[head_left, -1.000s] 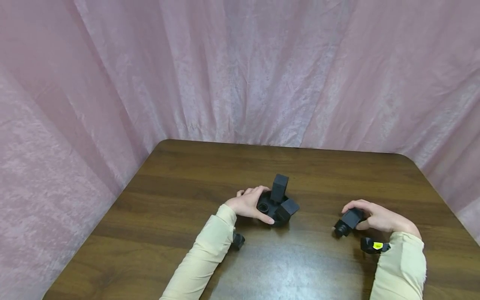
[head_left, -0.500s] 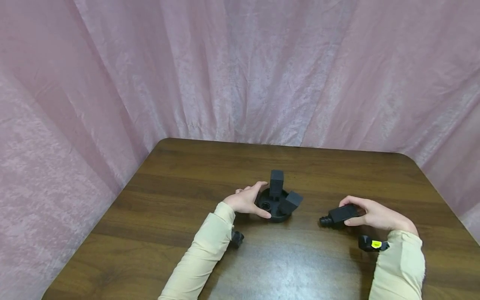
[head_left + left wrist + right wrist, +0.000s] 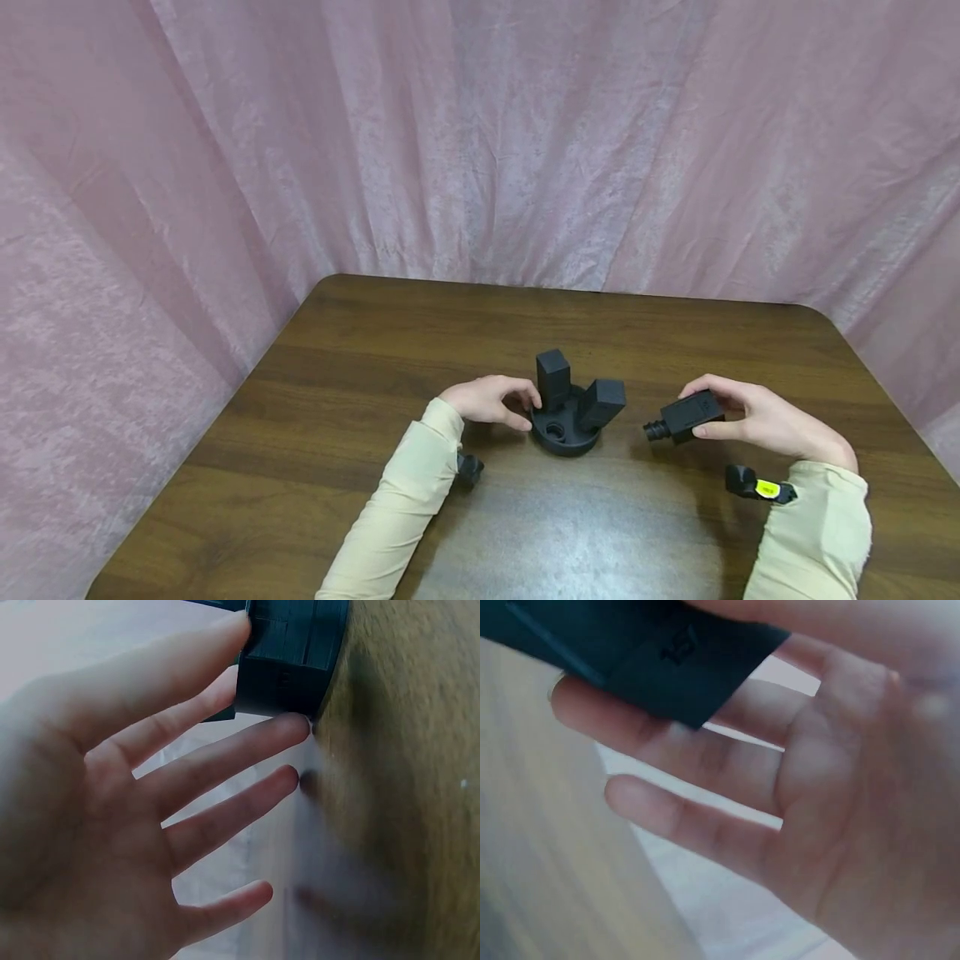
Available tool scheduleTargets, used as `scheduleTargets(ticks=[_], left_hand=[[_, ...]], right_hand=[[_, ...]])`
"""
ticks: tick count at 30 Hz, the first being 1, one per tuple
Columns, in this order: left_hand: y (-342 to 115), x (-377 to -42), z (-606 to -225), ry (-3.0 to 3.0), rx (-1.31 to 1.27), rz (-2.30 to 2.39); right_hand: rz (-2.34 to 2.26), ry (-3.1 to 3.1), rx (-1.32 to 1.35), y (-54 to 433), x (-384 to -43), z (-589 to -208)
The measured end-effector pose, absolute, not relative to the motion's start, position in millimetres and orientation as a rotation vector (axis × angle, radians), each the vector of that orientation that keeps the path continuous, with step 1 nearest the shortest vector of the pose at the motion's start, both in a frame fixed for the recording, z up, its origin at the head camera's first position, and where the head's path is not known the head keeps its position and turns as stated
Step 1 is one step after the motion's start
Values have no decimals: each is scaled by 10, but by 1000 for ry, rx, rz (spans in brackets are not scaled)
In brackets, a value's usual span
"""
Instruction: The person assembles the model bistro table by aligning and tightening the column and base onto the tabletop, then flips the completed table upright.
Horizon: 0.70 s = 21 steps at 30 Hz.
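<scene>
A round black base [image 3: 567, 443] stands on the table with two black rectangular blocks rising from it, one upright [image 3: 553, 379] and one leaning right [image 3: 602, 403]. At its front left an uncovered round socket [image 3: 555, 431] shows. My left hand [image 3: 491, 402] is at the base's left side; in the left wrist view its fingers are fairly straight and the thumb tip touches the black wall [image 3: 292, 675]. To the right, my right hand [image 3: 757, 417] pinches a black block with a ribbed, screw-like end [image 3: 688, 415], held tilted above the table, that end pointing left. Small raised marks show on it.
The brown wooden table [image 3: 420, 333] has a pink curtain [image 3: 480, 150] behind its far edge. Wrist cameras sit on both sleeves, a black one at the left [image 3: 469, 468] and one with a yellow label at the right [image 3: 759, 486].
The right hand has lifted the block and turned its ribbed end leftward. The base has shifted right with its two blocks, and the left hand's fingers have drawn back from around it.
</scene>
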<state>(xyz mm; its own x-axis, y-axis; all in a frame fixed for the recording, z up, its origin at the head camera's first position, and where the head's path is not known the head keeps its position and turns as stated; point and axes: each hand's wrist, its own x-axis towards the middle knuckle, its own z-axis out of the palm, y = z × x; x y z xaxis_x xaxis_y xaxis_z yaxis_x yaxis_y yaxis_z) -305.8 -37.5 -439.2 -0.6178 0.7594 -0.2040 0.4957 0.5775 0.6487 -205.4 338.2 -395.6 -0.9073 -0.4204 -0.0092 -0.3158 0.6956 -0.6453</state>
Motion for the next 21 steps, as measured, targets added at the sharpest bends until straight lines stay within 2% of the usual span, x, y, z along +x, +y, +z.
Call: scheduleTargets(ticks=[13,21], left_hand=[[-270,-2977,-4354,2146,1153,651],[-200,-2930,-4368,2082,1186,601]], right_hand=[[-960,2855,-840,3102,-2001,-3691],[-888,2807,-855,2813,-2101,-3677]])
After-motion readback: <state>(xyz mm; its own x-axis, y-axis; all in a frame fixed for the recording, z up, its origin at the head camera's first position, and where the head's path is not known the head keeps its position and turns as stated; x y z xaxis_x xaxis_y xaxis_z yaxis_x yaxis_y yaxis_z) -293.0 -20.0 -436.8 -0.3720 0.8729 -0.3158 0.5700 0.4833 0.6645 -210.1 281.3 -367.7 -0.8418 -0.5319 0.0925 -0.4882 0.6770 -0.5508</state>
